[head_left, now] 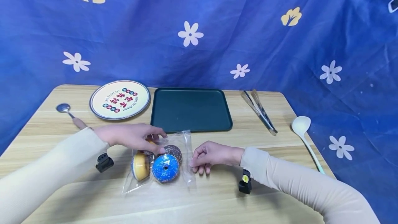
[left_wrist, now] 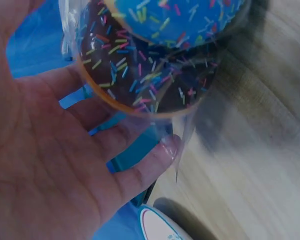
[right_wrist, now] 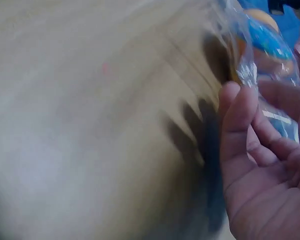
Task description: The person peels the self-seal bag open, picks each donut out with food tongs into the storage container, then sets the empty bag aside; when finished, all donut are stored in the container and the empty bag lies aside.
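Observation:
A clear plastic bag of doughnuts is in front of me in the head view. Through the plastic show a blue doughnut, a dark chocolate one and a pale-sided one on edge. My left hand grips the bag from its far left; in the left wrist view its fingers lie along the chocolate doughnut, with the plastic between. With thumb and forefinger my right hand pinches the bag's right edge, the gathered plastic showing at the fingertips in the right wrist view.
Behind the bag lies a dark green tray, with a printed plate to its left. A spoon is at the far left. Metal tongs and a white ladle lie right. Blue patterned cloth hangs behind the table.

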The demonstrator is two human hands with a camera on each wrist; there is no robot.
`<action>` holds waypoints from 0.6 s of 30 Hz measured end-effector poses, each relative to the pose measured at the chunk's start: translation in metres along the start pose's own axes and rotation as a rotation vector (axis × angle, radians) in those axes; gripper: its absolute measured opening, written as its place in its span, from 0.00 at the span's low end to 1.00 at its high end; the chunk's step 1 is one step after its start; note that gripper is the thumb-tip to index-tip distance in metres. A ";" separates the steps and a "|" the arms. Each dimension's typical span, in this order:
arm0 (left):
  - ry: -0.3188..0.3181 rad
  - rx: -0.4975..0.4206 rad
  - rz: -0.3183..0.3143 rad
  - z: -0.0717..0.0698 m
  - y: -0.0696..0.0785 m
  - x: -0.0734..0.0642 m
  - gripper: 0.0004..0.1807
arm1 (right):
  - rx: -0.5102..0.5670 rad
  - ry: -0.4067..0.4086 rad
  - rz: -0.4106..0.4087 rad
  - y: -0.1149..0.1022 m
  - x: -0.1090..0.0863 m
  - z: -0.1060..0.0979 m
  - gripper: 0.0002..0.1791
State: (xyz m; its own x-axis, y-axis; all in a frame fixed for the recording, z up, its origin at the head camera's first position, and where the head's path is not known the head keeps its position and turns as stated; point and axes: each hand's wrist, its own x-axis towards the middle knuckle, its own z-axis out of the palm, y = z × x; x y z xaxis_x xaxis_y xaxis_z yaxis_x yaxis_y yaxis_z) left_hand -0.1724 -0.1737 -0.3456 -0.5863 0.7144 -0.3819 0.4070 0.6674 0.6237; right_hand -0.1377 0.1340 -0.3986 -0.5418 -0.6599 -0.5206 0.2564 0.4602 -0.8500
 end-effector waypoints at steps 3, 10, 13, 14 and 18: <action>0.033 0.009 0.045 0.003 -0.001 0.005 0.27 | -0.008 0.029 0.009 -0.002 0.004 -0.012 0.11; 0.118 0.063 0.131 0.011 0.003 0.023 0.14 | -0.089 0.222 -0.097 -0.014 0.014 -0.033 0.10; 0.128 0.074 0.135 0.012 0.003 0.027 0.13 | -0.199 0.288 -0.182 -0.021 0.020 -0.036 0.09; 0.134 0.075 0.137 0.012 0.003 0.029 0.13 | -0.246 0.306 -0.208 -0.024 0.022 -0.036 0.09; 0.161 0.074 0.147 0.012 0.000 0.031 0.11 | -0.383 0.325 -0.289 -0.032 0.033 -0.035 0.12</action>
State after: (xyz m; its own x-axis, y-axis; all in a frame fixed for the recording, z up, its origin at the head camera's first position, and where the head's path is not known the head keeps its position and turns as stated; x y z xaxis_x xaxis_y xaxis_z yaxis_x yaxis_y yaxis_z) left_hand -0.1818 -0.1485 -0.3659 -0.6189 0.7662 -0.1730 0.5429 0.5764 0.6108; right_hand -0.1916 0.1183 -0.3859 -0.7804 -0.6021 -0.1690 -0.2137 0.5108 -0.8327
